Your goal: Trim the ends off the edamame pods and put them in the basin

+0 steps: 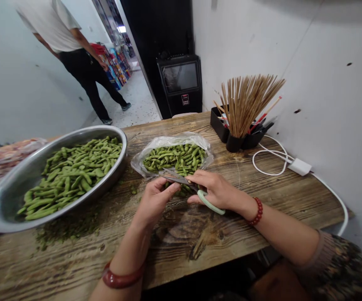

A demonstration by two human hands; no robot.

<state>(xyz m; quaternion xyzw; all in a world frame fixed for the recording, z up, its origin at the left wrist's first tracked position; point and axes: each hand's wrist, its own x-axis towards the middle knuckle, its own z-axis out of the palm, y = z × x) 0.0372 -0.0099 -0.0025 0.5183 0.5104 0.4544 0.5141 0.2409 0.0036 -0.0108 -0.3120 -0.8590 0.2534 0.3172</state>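
My right hand (213, 190) grips scissors (181, 179) by their pale green handle, blades pointing left. Close to the blade tips, my left hand (155, 198) is closed in a pinch on an edamame pod, mostly hidden by the fingers and blades. Just beyond both hands lies a clear plastic bag (139, 161), spread out and filled with edamame pods (181, 156). To the left stands a large oval metal basin (122, 154) holding many more green pods (74, 171). Small green trimmings (71, 225) are scattered on the wooden table beside the basin.
A black holder (220, 125) with wooden skewers (246, 104) stands at the back right. A white cable with an adapter (299, 166) trails over the table's right side. Bagged pinkish food (8, 159) lies far left. Beyond the table, a person (80, 62) stands near a doorway.
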